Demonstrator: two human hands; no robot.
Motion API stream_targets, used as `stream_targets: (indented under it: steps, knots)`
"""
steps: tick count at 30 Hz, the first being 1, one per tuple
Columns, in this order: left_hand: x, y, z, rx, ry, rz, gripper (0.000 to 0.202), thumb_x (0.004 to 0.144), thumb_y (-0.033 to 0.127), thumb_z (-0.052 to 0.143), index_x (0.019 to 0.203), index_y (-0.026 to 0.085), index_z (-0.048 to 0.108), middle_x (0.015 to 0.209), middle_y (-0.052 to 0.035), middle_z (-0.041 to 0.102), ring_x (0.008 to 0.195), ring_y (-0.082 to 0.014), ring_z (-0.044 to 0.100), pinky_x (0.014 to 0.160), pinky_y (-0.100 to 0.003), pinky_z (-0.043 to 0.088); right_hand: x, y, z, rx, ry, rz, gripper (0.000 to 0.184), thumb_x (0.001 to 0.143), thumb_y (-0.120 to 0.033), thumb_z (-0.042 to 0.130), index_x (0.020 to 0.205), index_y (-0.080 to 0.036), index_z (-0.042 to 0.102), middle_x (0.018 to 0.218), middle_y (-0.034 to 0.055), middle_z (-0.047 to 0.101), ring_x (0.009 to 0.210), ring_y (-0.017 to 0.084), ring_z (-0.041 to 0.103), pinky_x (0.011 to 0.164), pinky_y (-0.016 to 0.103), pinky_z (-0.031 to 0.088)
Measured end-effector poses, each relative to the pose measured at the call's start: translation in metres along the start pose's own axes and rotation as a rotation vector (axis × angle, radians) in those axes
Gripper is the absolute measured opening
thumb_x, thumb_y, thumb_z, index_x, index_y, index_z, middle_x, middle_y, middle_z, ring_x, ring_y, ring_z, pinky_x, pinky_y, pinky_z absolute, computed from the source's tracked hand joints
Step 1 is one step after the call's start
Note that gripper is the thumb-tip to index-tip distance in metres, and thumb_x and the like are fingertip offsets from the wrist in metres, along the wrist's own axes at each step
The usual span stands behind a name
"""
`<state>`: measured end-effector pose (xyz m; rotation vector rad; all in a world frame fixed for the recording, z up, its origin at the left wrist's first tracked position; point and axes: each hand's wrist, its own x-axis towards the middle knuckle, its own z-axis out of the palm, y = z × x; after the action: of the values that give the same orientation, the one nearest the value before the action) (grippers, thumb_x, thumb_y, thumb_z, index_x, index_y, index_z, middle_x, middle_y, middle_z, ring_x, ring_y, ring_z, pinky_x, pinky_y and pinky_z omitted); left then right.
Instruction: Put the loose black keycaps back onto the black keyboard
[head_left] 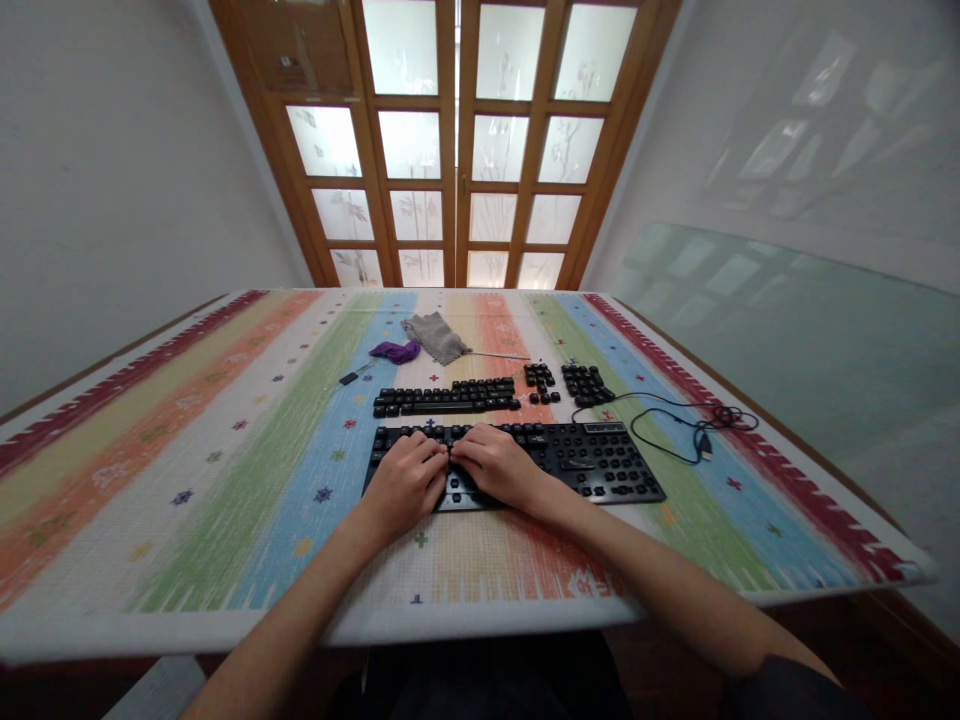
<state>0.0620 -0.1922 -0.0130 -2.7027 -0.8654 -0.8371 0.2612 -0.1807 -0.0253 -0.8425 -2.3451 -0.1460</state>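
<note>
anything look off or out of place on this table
Yes. Rows of loose keys lie on the table beyond the keyboard, set out in keyboard order but seemingly with no board under them. The cable sprawls to the right, its plug lying free.

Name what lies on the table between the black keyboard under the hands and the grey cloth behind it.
Rows of black keys, apparently loose keycaps, lie between the keyboard and the grey cloth, as the head view shows.
</note>
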Motion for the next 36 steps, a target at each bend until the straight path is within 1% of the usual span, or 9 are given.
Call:
stream_targets:
  steps: [3, 6, 11, 17, 23, 28, 33, 36]
  knots:
    - [0.002, 0.005, 0.000, 0.092, -0.029, 0.035, 0.015, 0.092, 0.010, 0.052, 0.084, 0.014, 0.064, 0.084, -0.0088, 0.064, 0.080, -0.0240, 0.054, 0.072, -0.040, 0.048, -0.001, 0.001, 0.000, -0.003, 0.008, -0.003, 0.018, 0.093, -0.011, 0.058, 0.079, -0.015, 0.068, 0.078, 0.0073, 0.068, 0.077, 0.019, 0.060, 0.072, 0.030, 0.049]
    - [0.003, 0.009, 0.000, 0.115, -0.029, 0.028, 0.018, 0.093, 0.012, 0.051, 0.083, 0.014, 0.064, 0.084, -0.0096, 0.064, 0.080, -0.0246, 0.055, 0.072, -0.040, 0.049, -0.001, 0.000, -0.002, -0.008, -0.017, -0.002, 0.019, 0.093, -0.009, 0.058, 0.078, -0.016, 0.068, 0.078, 0.0068, 0.068, 0.077, 0.019, 0.061, 0.072, 0.029, 0.049]
    - [-0.002, 0.009, 0.004, 0.055, 0.013, -0.006, 0.019, 0.094, 0.013, 0.050, 0.082, 0.015, 0.065, 0.084, -0.0095, 0.065, 0.080, -0.0241, 0.056, 0.073, -0.040, 0.050, 0.000, -0.002, -0.003, -0.004, -0.044, 0.036, 0.016, 0.092, -0.011, 0.060, 0.080, -0.015, 0.068, 0.079, 0.0079, 0.069, 0.078, 0.020, 0.062, 0.073, 0.030, 0.049]
    - [-0.010, 0.008, 0.011, 0.008, 0.113, -0.025, 0.017, 0.094, 0.014, 0.050, 0.097, 0.014, 0.068, 0.098, -0.0116, 0.071, 0.085, -0.0244, 0.060, 0.077, -0.043, 0.054, -0.003, 0.000, -0.003, 0.075, -0.022, 0.056, 0.011, 0.093, -0.011, 0.060, 0.088, -0.015, 0.069, 0.086, 0.0085, 0.070, 0.083, 0.019, 0.063, 0.076, 0.030, 0.050]
    - [-0.008, 0.010, 0.008, -0.024, 0.181, -0.039, 0.020, 0.092, 0.012, 0.052, 0.104, 0.014, 0.067, 0.101, -0.0117, 0.070, 0.094, -0.0266, 0.062, 0.085, -0.046, 0.055, -0.002, 0.000, -0.002, 0.054, -0.033, 0.031, 0.015, 0.095, -0.011, 0.056, 0.086, -0.015, 0.067, 0.084, 0.0078, 0.069, 0.082, 0.019, 0.062, 0.075, 0.030, 0.050]
    - [-0.011, 0.010, 0.009, -0.051, 0.119, -0.051, 0.023, 0.092, 0.010, 0.049, 0.104, 0.013, 0.068, 0.098, -0.0118, 0.070, 0.087, -0.0247, 0.063, 0.081, -0.042, 0.057, -0.001, -0.001, -0.005, 0.060, -0.003, -0.016, 0.019, 0.096, -0.010, 0.051, 0.087, -0.015, 0.067, 0.086, 0.0087, 0.069, 0.083, 0.019, 0.061, 0.076, 0.031, 0.052]
    - [-0.013, 0.009, 0.011, -0.008, 0.126, -0.043, 0.023, 0.092, 0.011, 0.050, 0.105, 0.014, 0.069, 0.098, -0.0112, 0.072, 0.086, -0.0254, 0.064, 0.081, -0.044, 0.057, -0.002, -0.006, -0.009, 0.054, -0.038, -0.034, 0.018, 0.094, -0.010, 0.051, 0.085, -0.014, 0.067, 0.094, 0.0114, 0.065, 0.089, 0.020, 0.059, 0.080, 0.032, 0.053]
    - [-0.013, 0.009, 0.010, 0.001, 0.118, -0.041, 0.022, 0.092, 0.011, 0.051, 0.105, 0.014, 0.068, 0.098, -0.0107, 0.073, 0.086, -0.0254, 0.065, 0.081, -0.043, 0.057, -0.001, -0.009, -0.010, 0.009, -0.056, -0.024, 0.018, 0.093, -0.011, 0.051, 0.083, -0.014, 0.066, 0.094, 0.0119, 0.063, 0.089, 0.021, 0.056, 0.079, 0.033, 0.053]
